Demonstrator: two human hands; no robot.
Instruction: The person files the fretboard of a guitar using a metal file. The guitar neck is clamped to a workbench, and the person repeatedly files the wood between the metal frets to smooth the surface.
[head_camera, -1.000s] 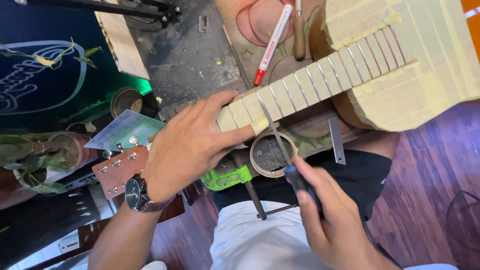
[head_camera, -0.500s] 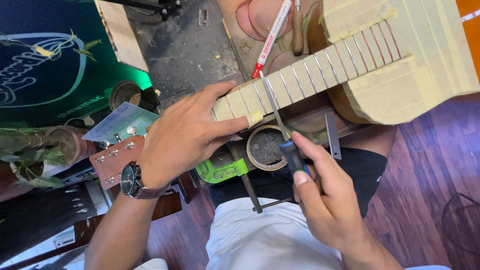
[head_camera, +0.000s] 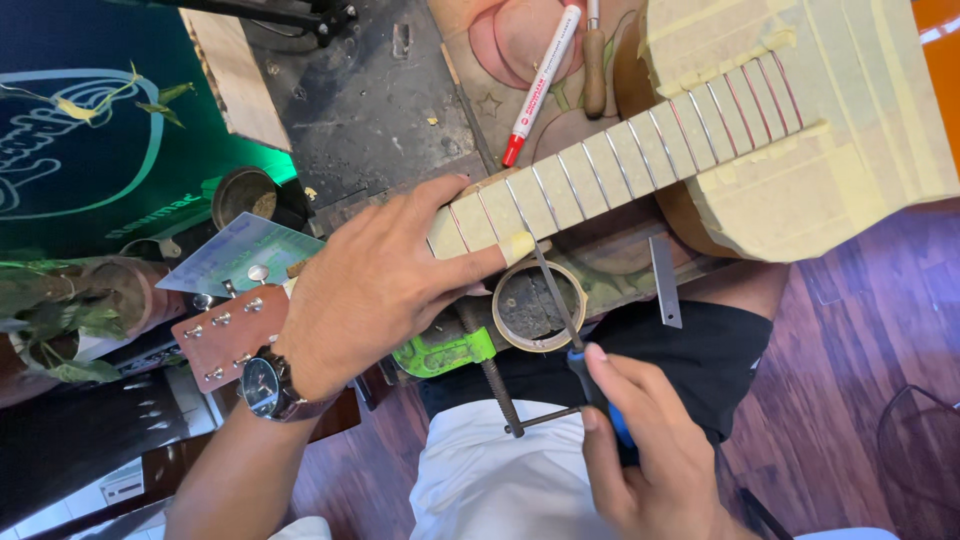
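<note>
While left hand fingers clamp the taped guitar neck, right hand fingers grip a file.

A: Was the guitar neck reachable from the near side?
B: Partly. A tape roll, green clamp and steel ruler crowded it; far-side bench lay open.
</note>
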